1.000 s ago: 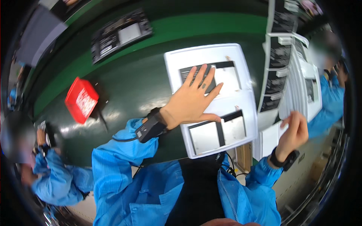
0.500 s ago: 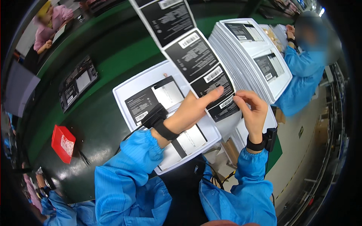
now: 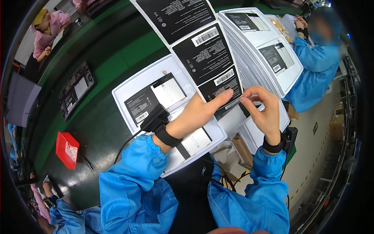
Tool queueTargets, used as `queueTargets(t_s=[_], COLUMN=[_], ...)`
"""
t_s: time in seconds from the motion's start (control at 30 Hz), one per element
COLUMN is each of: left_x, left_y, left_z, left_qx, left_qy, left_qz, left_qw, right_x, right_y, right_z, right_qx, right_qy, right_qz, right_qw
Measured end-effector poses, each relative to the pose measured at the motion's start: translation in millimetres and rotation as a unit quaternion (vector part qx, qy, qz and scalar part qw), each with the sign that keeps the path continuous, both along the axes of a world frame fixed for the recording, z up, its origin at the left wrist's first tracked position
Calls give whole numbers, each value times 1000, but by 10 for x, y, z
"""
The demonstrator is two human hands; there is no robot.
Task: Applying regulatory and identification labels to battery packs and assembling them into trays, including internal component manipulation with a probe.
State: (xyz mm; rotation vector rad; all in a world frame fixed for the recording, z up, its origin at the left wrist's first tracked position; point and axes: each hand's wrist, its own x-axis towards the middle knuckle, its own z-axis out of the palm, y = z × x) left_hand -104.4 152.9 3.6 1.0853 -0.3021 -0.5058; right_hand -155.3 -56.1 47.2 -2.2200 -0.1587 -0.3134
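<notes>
A long strip of black labels [image 3: 202,58] with white barcode patches runs from the top of the view down to my hands. My left hand [image 3: 194,113] is closed on it, the thumb lying across the printed face and the fingers hidden beneath. At the strip's lower right edge, my right hand [image 3: 267,113] pinches a black label [image 3: 246,110], whose corner is lifted from the pale backing [image 3: 231,121]. Below the strip is a white tray [image 3: 121,95] holding flat black-and-silver battery packs [image 3: 169,91], partly covered by my left arm.
Tall stacked white trays [image 3: 243,58] stand at the right, with similar packs in the top one. On the dark green table [image 3: 113,113] lie an opened laptop base [image 3: 76,90] and a red box [image 3: 67,151]. A co-worker in blue [image 3: 317,70] sits beyond the stack; others work at left.
My right hand has shifted slightly right, and a black label corner now shows lifted at its fingertips. The strip looks nearer; my left hand keeps its hold.
</notes>
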Motion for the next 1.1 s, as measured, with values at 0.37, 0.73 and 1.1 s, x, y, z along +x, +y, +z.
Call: queueTargets(t_s=[0.37, 0.73, 1.1], left_x=[389, -802, -1162], left_y=[257, 1597, 1944], left_z=[-20, 69, -49], left_qx=[224, 217, 379], left_qy=[-189, 55, -230], left_qz=[125, 60, -31], left_qw=[948, 973, 896], right_x=[-445, -593, -667], right_y=[-141, 1089, 1338], right_z=[146, -486, -320], right_qx=[368, 273, -10], right_qy=[-155, 191, 207], right_qz=[-24, 83, 242], right_qw=[917, 939, 948])
